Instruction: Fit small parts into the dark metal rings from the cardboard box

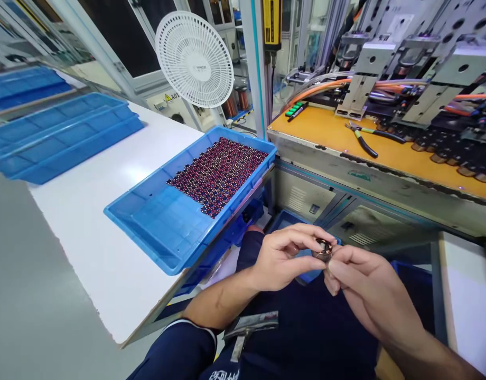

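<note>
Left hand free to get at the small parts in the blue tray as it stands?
Probably not straight away: the left hand is holding a ring-shaped part. The path itself looks free, though; the blue tray lies open on that side, its small parts uncovered.

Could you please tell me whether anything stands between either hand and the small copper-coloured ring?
Nothing visible does: the left hand holds the copper-coloured ring between thumb and fingers, and the right hand appears to touch its near edge. The blue tray stands off to the left, outside that space.
</note>
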`<act>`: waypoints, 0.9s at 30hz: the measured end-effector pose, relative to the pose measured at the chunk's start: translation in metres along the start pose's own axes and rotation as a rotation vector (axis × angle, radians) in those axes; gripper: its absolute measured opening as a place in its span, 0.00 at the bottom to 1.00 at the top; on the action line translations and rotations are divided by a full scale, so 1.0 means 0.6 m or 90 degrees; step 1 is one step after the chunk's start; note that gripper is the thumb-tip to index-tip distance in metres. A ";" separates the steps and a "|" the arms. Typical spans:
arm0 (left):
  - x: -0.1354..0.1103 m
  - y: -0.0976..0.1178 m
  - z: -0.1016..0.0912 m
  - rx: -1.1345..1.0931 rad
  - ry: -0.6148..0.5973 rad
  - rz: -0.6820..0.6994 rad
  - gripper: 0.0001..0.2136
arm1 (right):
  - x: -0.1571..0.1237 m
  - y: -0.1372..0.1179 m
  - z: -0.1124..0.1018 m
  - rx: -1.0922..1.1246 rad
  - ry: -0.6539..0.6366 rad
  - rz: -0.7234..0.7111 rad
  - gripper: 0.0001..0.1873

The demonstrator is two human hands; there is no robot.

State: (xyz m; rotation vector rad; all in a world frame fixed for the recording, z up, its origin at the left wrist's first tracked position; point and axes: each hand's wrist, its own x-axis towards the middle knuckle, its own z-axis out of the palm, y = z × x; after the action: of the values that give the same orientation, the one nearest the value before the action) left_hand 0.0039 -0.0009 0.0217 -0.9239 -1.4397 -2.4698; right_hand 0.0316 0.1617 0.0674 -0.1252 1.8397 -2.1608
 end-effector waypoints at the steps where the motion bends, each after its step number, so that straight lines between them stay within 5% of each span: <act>1: 0.001 -0.001 0.001 -0.020 -0.008 -0.001 0.14 | 0.000 0.001 -0.001 0.017 -0.012 0.019 0.19; 5: 0.003 -0.007 0.007 -0.071 -0.022 -0.016 0.13 | 0.001 0.014 -0.004 0.076 -0.053 0.030 0.15; 8: 0.005 -0.007 -0.002 -0.074 -0.045 -0.045 0.15 | 0.003 0.029 -0.006 0.066 -0.067 -0.045 0.12; 12: 0.015 0.017 -0.033 0.065 -0.004 -0.035 0.26 | 0.014 0.048 -0.019 -0.261 0.153 -0.403 0.15; 14: 0.017 0.034 -0.038 0.226 0.055 0.020 0.24 | 0.020 0.051 -0.029 -0.510 0.276 -0.625 0.20; 16: 0.016 0.048 -0.027 0.385 0.052 0.046 0.23 | 0.023 0.049 -0.037 -0.669 0.333 -0.748 0.22; 22: 0.008 0.043 0.029 0.492 -0.030 0.064 0.26 | 0.017 0.039 -0.047 -0.811 0.226 -0.783 0.17; 27: 0.016 0.034 0.019 0.485 -0.039 0.099 0.16 | -0.011 0.028 -0.052 -0.754 0.205 -0.737 0.22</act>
State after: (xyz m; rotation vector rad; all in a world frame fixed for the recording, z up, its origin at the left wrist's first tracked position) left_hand 0.0096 -0.0009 0.0462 -0.8810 -2.0003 -1.5631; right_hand 0.0328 0.1913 0.0464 -1.4202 3.5433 -1.0705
